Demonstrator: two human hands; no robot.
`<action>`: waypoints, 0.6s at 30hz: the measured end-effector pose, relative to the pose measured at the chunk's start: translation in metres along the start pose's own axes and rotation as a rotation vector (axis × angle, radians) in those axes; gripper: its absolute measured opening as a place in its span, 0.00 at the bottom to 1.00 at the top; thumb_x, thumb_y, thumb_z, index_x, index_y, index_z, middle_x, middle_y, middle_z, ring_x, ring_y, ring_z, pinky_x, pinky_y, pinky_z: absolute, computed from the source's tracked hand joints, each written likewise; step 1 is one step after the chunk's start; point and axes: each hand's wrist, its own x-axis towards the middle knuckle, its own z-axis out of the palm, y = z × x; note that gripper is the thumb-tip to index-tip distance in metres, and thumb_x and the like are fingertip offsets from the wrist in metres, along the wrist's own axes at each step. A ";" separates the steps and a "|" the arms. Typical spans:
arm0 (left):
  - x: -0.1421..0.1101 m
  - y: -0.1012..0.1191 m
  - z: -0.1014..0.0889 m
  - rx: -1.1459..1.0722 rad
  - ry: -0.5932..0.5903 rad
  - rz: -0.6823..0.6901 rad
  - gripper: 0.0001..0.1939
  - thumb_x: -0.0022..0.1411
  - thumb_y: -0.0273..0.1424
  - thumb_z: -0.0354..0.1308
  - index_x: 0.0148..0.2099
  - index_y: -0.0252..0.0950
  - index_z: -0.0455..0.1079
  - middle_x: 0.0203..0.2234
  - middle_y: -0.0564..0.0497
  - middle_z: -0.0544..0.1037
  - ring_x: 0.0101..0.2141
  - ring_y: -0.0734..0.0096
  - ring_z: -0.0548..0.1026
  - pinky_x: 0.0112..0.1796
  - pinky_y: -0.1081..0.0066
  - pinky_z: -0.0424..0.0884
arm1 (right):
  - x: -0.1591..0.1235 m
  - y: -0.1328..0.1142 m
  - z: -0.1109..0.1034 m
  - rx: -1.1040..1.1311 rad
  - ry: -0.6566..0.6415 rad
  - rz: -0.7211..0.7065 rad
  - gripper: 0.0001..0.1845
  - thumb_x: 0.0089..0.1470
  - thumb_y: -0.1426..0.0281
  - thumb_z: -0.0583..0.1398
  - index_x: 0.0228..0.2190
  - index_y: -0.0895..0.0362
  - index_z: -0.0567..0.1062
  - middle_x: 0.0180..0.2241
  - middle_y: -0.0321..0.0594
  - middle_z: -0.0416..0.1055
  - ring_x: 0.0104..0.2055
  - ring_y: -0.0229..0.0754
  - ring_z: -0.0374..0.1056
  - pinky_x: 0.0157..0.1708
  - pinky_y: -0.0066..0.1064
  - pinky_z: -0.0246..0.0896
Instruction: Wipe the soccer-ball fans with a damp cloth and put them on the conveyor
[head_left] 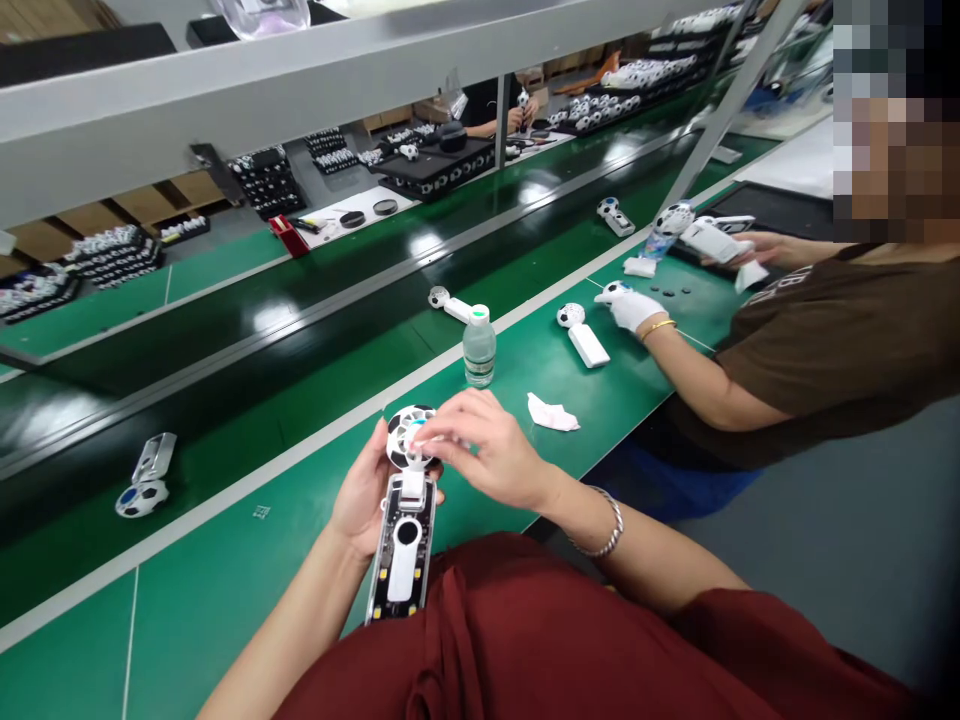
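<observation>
A small handheld fan [406, 545] with a black-and-white football-patterned head lies tilted in front of me, its handle showing dark circuitry and small yellow lights under a clear cover. My left hand [364, 500] is wrapped around it near the neck, from the left and behind. With thumb and fingers pinched together, my right hand [487, 445] touches the front of the fan head; a small white bit shows at its fingertips, too hidden to name. The handle's lower end meets my red clothing.
Ahead stands a water bottle [479, 350]; a crumpled tissue [553, 413] lies to its right. Another fan [587, 342] rests on the green bench, others on the dark belt [247, 400]. At right, a co-worker's gloved hand [634, 308] touches a fan. A metal beam [300, 85] crosses above.
</observation>
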 end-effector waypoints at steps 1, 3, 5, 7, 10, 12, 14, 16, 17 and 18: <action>0.000 0.000 0.001 0.005 0.002 -0.006 0.18 0.56 0.45 0.52 0.39 0.35 0.69 0.25 0.48 0.73 0.27 0.65 0.74 0.26 0.67 0.72 | 0.002 -0.001 0.001 -0.053 -0.013 -0.039 0.08 0.54 0.67 0.56 0.32 0.55 0.74 0.31 0.35 0.68 0.35 0.33 0.61 0.39 0.31 0.51; 0.001 -0.001 0.002 -0.002 0.023 0.012 0.18 0.57 0.44 0.51 0.38 0.35 0.68 0.26 0.48 0.73 0.28 0.64 0.74 0.27 0.65 0.73 | 0.005 -0.001 0.003 -0.132 0.005 -0.055 0.08 0.55 0.68 0.55 0.32 0.56 0.74 0.31 0.35 0.68 0.36 0.34 0.60 0.39 0.31 0.49; 0.001 -0.001 0.002 -0.022 0.044 0.039 0.17 0.58 0.43 0.50 0.38 0.35 0.68 0.28 0.48 0.74 0.30 0.64 0.74 0.29 0.64 0.73 | 0.007 -0.001 0.003 -0.165 0.019 -0.057 0.09 0.55 0.67 0.54 0.32 0.56 0.74 0.30 0.35 0.68 0.35 0.34 0.60 0.39 0.31 0.48; 0.000 -0.001 0.002 -0.030 0.038 0.037 0.18 0.59 0.44 0.49 0.38 0.33 0.67 0.27 0.48 0.74 0.28 0.64 0.74 0.28 0.65 0.73 | 0.007 -0.001 0.003 -0.169 -0.014 -0.105 0.09 0.55 0.66 0.54 0.32 0.55 0.74 0.31 0.35 0.68 0.34 0.34 0.59 0.38 0.31 0.47; -0.001 -0.001 0.002 -0.027 0.040 0.028 0.19 0.59 0.44 0.48 0.37 0.33 0.67 0.25 0.48 0.73 0.26 0.64 0.74 0.25 0.66 0.73 | 0.007 -0.001 0.003 -0.187 -0.015 -0.130 0.10 0.55 0.66 0.54 0.32 0.55 0.74 0.32 0.35 0.69 0.34 0.33 0.59 0.38 0.32 0.46; -0.001 -0.002 0.002 -0.042 0.062 0.052 0.17 0.59 0.43 0.49 0.38 0.34 0.67 0.27 0.49 0.73 0.29 0.64 0.74 0.27 0.64 0.73 | 0.007 -0.001 0.004 -0.197 0.027 -0.095 0.09 0.55 0.67 0.54 0.32 0.56 0.74 0.31 0.35 0.69 0.35 0.34 0.59 0.38 0.32 0.46; 0.000 -0.003 0.003 -0.047 0.070 0.045 0.17 0.59 0.43 0.49 0.37 0.33 0.67 0.26 0.48 0.73 0.28 0.65 0.74 0.27 0.64 0.73 | 0.007 -0.001 0.003 -0.192 0.007 -0.107 0.09 0.55 0.66 0.54 0.31 0.55 0.74 0.31 0.35 0.69 0.35 0.34 0.59 0.38 0.32 0.46; 0.000 -0.004 0.005 -0.044 0.071 0.036 0.18 0.59 0.43 0.48 0.36 0.33 0.67 0.25 0.48 0.73 0.27 0.65 0.73 0.26 0.65 0.73 | 0.007 0.001 0.002 -0.202 -0.041 -0.127 0.10 0.55 0.65 0.54 0.31 0.55 0.74 0.31 0.34 0.69 0.34 0.34 0.58 0.38 0.32 0.47; 0.000 -0.004 0.006 -0.039 0.079 0.046 0.18 0.60 0.43 0.46 0.37 0.33 0.67 0.26 0.48 0.72 0.27 0.66 0.73 0.26 0.65 0.72 | 0.007 0.002 0.001 -0.209 -0.042 -0.110 0.10 0.55 0.65 0.54 0.31 0.55 0.74 0.31 0.34 0.69 0.34 0.34 0.59 0.38 0.32 0.47; 0.000 -0.004 0.007 -0.033 0.089 0.063 0.19 0.61 0.43 0.45 0.38 0.33 0.67 0.27 0.47 0.72 0.27 0.67 0.72 0.26 0.65 0.72 | 0.007 0.003 0.000 -0.201 -0.025 -0.072 0.09 0.55 0.66 0.54 0.31 0.55 0.73 0.31 0.35 0.69 0.34 0.34 0.59 0.39 0.33 0.47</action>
